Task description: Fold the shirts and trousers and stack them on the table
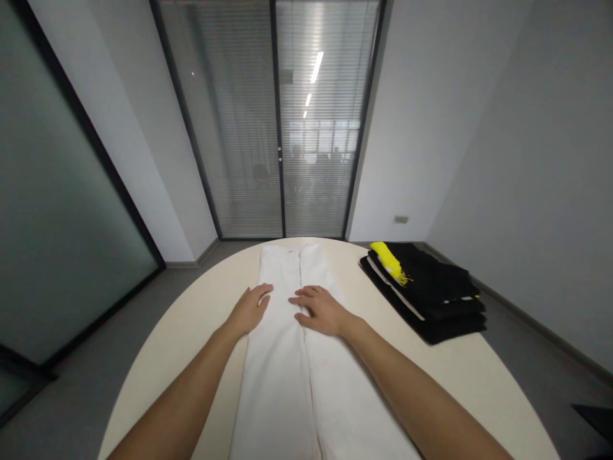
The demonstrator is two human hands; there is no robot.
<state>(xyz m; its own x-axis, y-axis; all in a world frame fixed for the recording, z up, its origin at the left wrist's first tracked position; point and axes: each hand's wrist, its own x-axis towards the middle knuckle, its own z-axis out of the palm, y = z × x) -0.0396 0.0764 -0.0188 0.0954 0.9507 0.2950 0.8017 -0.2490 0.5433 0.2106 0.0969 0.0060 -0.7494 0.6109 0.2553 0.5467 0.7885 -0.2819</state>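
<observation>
From the wearer's head view, I see the left hand (249, 310) with fingers loosely curled and parted, resting at the left side of a white garment (278, 383); the right hand (318, 310) lies on its middle seam, fingers spread, gripping nothing I can see. The garment runs lengthwise to near the surface's (191, 319) far rounded edge. Pale strips flank it, the right one reaching a black clothing stack (431, 275) by the right edge.

Probably an office; a glass partition (239, 121), slatted blinds (320, 191) and a round table (186, 322) suggest it.
</observation>
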